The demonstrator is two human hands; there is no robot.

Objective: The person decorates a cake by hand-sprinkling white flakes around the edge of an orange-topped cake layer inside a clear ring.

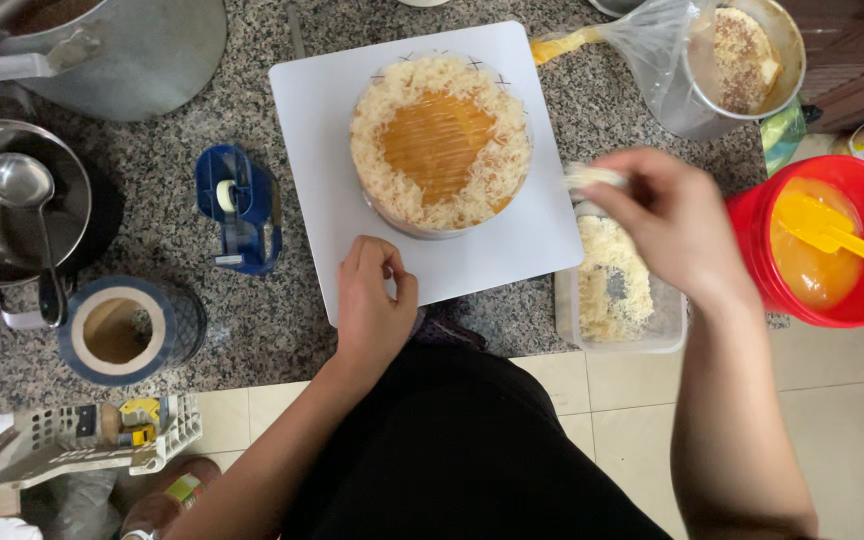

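Head view: my right hand (674, 222) is motion-blurred above the clear container (617, 300) of grated cheese, part of which it hides; its grip is pinched on a small clump of shreds (592, 177). My left hand (372, 300) rests on the near edge of the white board (322, 150), fingers curled loosely, grasping nothing. Farther on, the cake (440, 143) sits centred on that board on the granite tabletop (162, 220), cheese ringing its bare orange middle. A red bucket (852, 300) stands right, partly cut off.
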